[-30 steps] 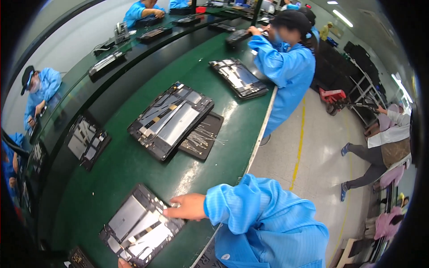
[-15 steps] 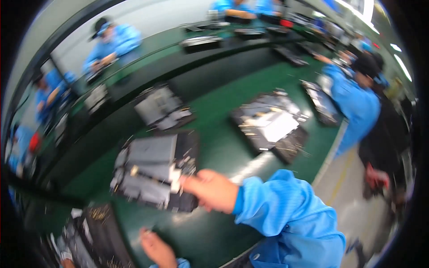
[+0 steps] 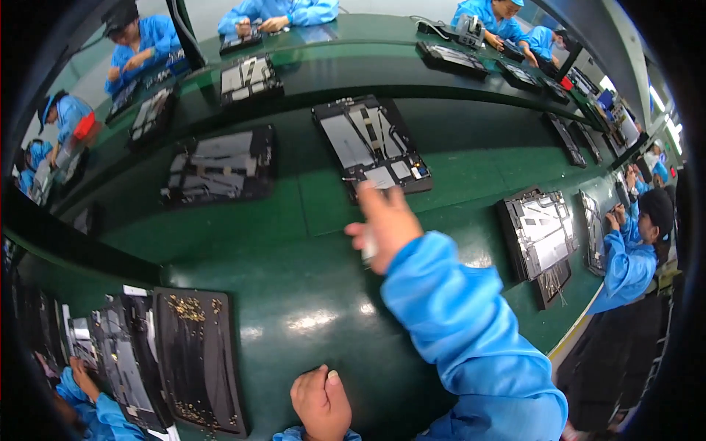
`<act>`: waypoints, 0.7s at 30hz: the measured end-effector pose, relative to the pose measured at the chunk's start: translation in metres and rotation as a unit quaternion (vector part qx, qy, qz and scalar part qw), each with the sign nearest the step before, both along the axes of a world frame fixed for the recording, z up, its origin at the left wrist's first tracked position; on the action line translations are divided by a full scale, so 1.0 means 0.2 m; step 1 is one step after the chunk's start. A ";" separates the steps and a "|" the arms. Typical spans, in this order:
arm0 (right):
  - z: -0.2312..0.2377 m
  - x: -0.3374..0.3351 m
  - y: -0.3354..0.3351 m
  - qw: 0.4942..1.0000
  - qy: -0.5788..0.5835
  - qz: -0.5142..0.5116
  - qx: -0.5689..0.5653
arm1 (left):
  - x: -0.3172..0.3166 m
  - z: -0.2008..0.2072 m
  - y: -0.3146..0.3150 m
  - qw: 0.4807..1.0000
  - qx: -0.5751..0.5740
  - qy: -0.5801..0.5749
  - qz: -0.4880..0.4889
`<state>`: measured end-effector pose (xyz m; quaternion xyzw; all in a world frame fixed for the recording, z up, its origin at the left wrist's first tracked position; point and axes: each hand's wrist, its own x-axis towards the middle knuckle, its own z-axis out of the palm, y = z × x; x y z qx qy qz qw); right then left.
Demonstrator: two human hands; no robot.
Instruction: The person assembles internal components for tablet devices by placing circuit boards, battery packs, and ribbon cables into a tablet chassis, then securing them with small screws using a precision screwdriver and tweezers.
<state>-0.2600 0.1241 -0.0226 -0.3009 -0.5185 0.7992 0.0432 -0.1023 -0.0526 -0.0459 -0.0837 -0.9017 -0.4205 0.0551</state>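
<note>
My right hand (image 3: pixel 390 228) reaches forward over the green table, fingers stretched out and apart. Its fingertips meet, or almost meet, the near edge of an opened tablet-like device (image 3: pixel 346 140) with grey panels and dark strips, lying in a black tray. A small whitish piece (image 3: pixel 369 244) shows under the fingers; whether it is held cannot be made out. My left hand (image 3: pixel 321 400) rests low over the near table, fingers curled and thumb pressed against them. What it holds, if anything, is hidden.
Left of my hands stands a black tray (image 3: pixel 195 353) strewn with small gold-coloured screws, beside a stack of opened devices (image 3: pixel 121 360). Another device (image 3: pixel 220 165) lies far left, and a stack (image 3: pixel 540 228) at right. Co-workers in blue (image 3: pixel 629 253) sit around; a dark post crosses the left.
The view has swung and sharpened. My right hand has moved forward, and the device by it now lies farther off. My left hand appears farther right, its fingers still curled.
</note>
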 end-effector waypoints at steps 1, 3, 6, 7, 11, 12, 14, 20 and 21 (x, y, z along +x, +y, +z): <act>0.01 0.01 0.07 0.996 -0.055 -0.063 -0.033 | 0.00 0.00 -0.01 1.000 -0.002 -0.011 0.009; -0.03 -0.02 0.24 0.974 -0.130 -0.165 -0.090 | -0.01 0.01 0.00 0.999 -0.025 0.036 -0.006; -0.08 -0.10 0.29 0.967 -0.109 -0.191 -0.131 | -0.04 0.03 0.00 0.997 -0.033 -0.052 -0.043; -0.09 -0.15 0.29 0.966 -0.113 -0.191 -0.133 | -0.05 0.03 0.01 0.997 -0.036 -0.056 -0.043; -0.15 -0.28 0.27 0.950 -0.075 -0.255 -0.163 | -0.04 0.04 0.02 0.999 -0.018 -0.035 -0.037; -0.14 -0.29 0.27 0.949 -0.052 -0.269 -0.158 | -0.04 0.05 0.02 0.998 -0.014 -0.040 -0.044; -0.16 -0.30 0.25 0.957 -0.065 -0.227 -0.167 | -0.03 0.04 0.02 0.999 -0.024 -0.020 -0.039; -0.12 -0.10 0.24 0.990 -0.041 -0.094 -0.095 | 0.01 -0.04 -0.01 1.000 0.029 0.007 0.001; -0.13 -0.04 0.25 0.989 -0.088 -0.081 -0.087 | 0.01 -0.06 -0.01 0.999 0.044 0.015 0.014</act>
